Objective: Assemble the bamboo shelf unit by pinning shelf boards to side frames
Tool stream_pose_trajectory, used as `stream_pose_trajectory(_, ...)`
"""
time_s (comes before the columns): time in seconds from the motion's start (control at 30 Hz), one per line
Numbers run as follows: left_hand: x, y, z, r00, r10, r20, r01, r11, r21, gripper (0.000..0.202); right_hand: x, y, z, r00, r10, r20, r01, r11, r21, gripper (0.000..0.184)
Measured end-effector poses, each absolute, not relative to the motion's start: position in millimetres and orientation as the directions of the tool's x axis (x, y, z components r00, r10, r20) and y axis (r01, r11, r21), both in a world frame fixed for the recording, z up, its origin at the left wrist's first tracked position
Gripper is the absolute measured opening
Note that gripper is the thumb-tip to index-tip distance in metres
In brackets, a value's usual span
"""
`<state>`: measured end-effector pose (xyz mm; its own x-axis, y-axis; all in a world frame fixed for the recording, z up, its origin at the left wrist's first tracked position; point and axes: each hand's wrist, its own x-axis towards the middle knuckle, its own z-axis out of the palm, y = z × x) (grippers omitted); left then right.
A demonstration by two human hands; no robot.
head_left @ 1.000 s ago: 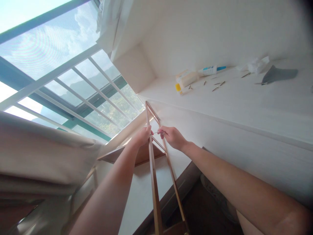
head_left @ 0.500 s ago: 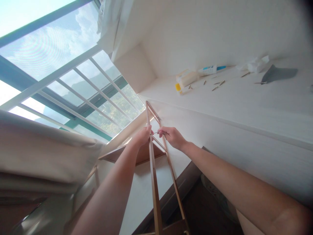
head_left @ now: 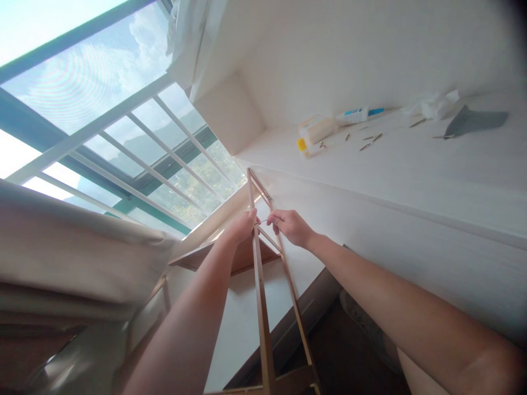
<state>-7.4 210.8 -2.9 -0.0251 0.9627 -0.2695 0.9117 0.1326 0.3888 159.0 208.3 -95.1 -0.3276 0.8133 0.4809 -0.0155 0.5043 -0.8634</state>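
My left hand [head_left: 242,226] is closed round the near post of a narrow wooden frame [head_left: 262,318], where a crossbar meets it. My right hand [head_left: 293,226] pinches a thin metal hex key [head_left: 263,221], whose tip points left to the post beside my left fingers. Whether the tip sits in a screw is too small to tell. The crossbar [head_left: 269,240] runs from the near post to the far one, just below my hands. A brown wooden panel [head_left: 242,258] lies behind the frame.
A white ledge [head_left: 391,164] on the right carries several loose screws [head_left: 365,146], a bottle with a yellow cap [head_left: 303,145], a blue-tipped tube [head_left: 356,116], crumpled plastic [head_left: 436,106] and a grey piece [head_left: 477,122]. A barred window [head_left: 135,137] and a beige curtain [head_left: 82,236] are at left.
The view has shifted slightly. My left hand keeps its hold on the post, and my right hand still pinches the hex key with its wrist slightly turned.
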Motion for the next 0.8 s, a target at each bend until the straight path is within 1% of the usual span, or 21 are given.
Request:
stream_pose_trajectory(0.1, -7, 210, -3, -0.031, 0.961, -0.274, 0.909, 0.141, 0.393, 0.056, 159, 208, -92, -0.36, 0.84, 0.405, -0.065, 0.411, -0.909, 0.027)
stream_pose_trajectory(0.23, -5, 210, -1, -0.036, 0.962, -0.272, 0.907, 0.146, 0.395, 0.056, 158, 208, -92, -0.347, 0.855, 0.385, -0.106, 0.372, -0.922, 0.026)
stream_pose_trajectory(0.33, -4, 209, 0, -0.038, 0.963, -0.266, 0.908, 0.144, 0.394, 0.055, 156, 207, -92, -0.335, 0.876, 0.347, -0.165, 0.309, -0.937, 0.027)
stream_pose_trajectory(0.5, -1, 208, 2, -0.046, 0.966, -0.254, 0.913, 0.143, 0.381, 0.053, 153, 206, -90, -0.373, 0.882, 0.289, -0.22, 0.218, -0.951, 0.028)
stream_pose_trajectory(0.57, 0, 209, 3, -0.046, 0.966, -0.254, 0.915, 0.143, 0.378, 0.052, 153, 206, -88, -0.38, 0.88, 0.285, -0.204, 0.22, -0.954, 0.028)
stream_pose_trajectory(0.63, 1, 209, 3, -0.045, 0.965, -0.26, 0.914, 0.145, 0.38, 0.052, 156, 207, -87, -0.368, 0.879, 0.304, -0.173, 0.257, -0.951, 0.027)
stream_pose_trajectory(0.8, 2, 209, 4, -0.059, 0.962, -0.267, 0.917, 0.158, 0.367, 0.055, 163, 210, -88, -0.238, 0.877, 0.418, -0.091, 0.408, -0.909, 0.024)
